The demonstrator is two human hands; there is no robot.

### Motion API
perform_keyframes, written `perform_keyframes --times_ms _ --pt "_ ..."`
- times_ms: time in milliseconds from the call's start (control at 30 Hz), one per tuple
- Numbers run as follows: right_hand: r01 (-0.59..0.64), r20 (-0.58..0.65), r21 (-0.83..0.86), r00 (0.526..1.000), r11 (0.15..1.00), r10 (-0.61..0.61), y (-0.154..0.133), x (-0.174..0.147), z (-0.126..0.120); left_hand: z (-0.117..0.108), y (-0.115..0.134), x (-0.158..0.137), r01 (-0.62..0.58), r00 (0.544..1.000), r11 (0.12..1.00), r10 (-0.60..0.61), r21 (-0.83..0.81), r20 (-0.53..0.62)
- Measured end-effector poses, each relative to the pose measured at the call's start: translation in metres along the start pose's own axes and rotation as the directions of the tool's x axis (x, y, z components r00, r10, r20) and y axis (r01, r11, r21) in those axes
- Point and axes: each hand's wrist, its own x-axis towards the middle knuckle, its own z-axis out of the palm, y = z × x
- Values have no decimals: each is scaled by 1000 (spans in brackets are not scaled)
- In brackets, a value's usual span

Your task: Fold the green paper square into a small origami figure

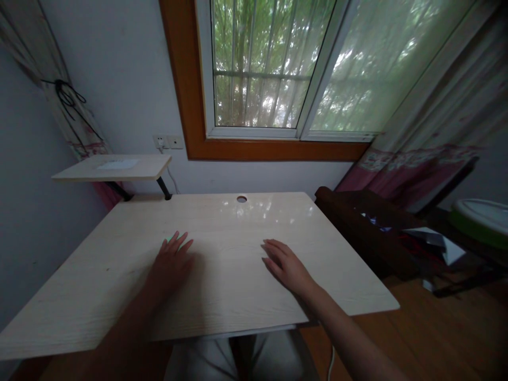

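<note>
Fingers (183, 238) of the left hand (173, 260) were spread wide; those of the right hand (289, 267) lay closer together, with the thumb parted from them. Both hands were palm-down over the pale desk (226, 296), well apart, a broad stretch of desktop between them; whether skin touched wood could not be told. Its near edge passed beneath both forearms, and its right edge slanted to a rounded corner. Open surface reached past the fingertips to the far edge, just short of which was a round hole (242, 199). At the far left corner a raised shelf (146, 170) stood on dark supports (164, 189), bearing a white sheet (119, 164). Beyond the far edge rose the wall (254, 175) and a window (270, 63).
</note>
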Motion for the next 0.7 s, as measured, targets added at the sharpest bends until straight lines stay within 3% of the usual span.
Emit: perform_keyframes --times_ms 167,267,500,700 --pt "142 118 -65 984 988 -134 -17 31 -4 -7 38 35 -243 969 964 247 -111 24" --pt "237 186 -66 957 969 -221 -24 54 4 1 54 50 -321 945 936 327 -143 18" --pt "343 287 -22 902 939 -323 -33 78 35 22 53 52 -285 954 948 296 -143 57" --pt "334 309 -33 900 942 -308 -34 75 56 20 50 49 -290 937 942 316 -169 148"
